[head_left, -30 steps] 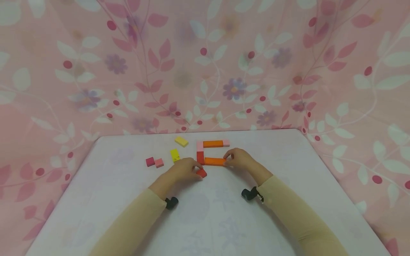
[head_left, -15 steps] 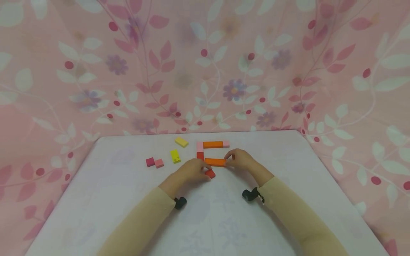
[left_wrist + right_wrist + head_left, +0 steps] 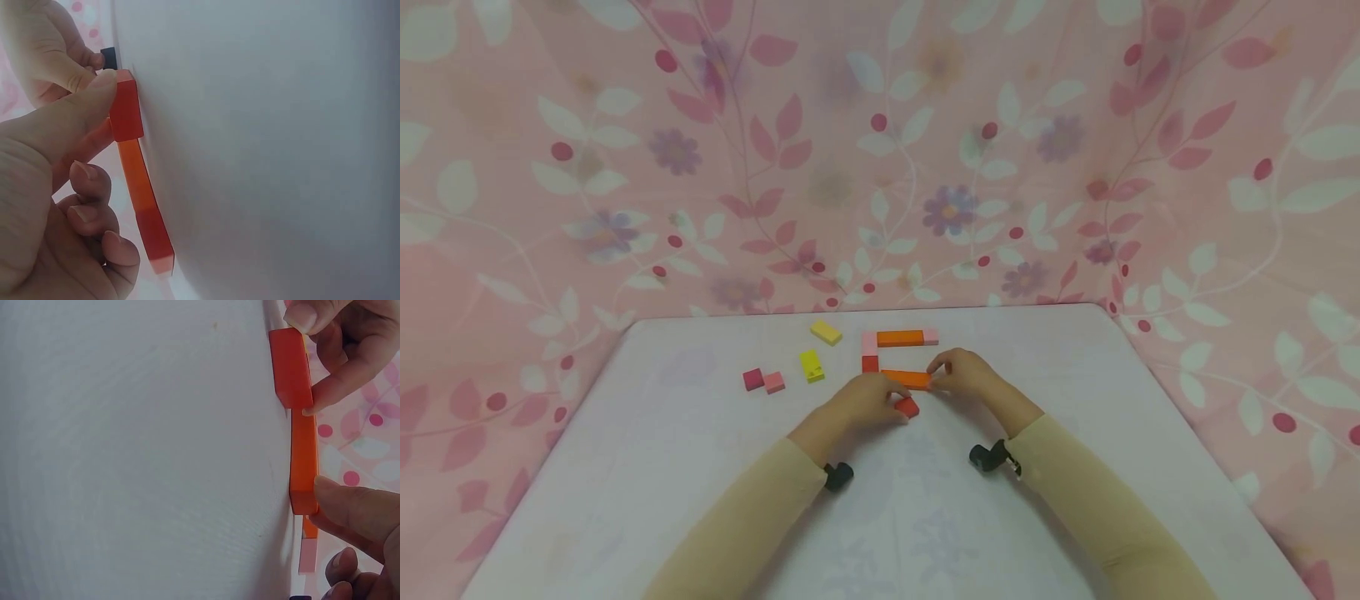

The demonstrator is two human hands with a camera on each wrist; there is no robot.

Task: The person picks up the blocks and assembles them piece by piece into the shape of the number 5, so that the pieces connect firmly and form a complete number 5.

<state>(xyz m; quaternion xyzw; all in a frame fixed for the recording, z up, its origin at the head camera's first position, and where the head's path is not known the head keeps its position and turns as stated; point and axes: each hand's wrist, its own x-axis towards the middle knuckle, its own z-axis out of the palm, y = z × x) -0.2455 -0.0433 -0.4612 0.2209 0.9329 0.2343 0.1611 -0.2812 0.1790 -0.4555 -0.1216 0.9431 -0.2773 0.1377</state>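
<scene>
My left hand [image 3: 865, 402] pinches a small red block [image 3: 907, 407] between thumb and finger, just in front of the nearer orange block [image 3: 908, 380]. The left wrist view shows the thumb on one end of this red block [image 3: 128, 111], with the other fingers curled below. At the right end of the nearer orange block, my right hand [image 3: 964, 372] grips it; in the right wrist view the thumb and a finger meet that end of the orange block [image 3: 304, 456]. Behind my left hand lies another red block [image 3: 870, 364], joined to a light pink block [image 3: 869, 342].
A farther orange block [image 3: 900, 338] runs right from the light pink block and ends at a small pink block [image 3: 931, 337]. Two yellow blocks [image 3: 826, 332] lie to the left. Beyond them are a crimson block [image 3: 753, 379] and a salmon block [image 3: 773, 382] on the white tabletop [image 3: 895, 517].
My left hand has slid right with the red block, along the front of the nearer orange block. My right hand has stayed at that block's end.
</scene>
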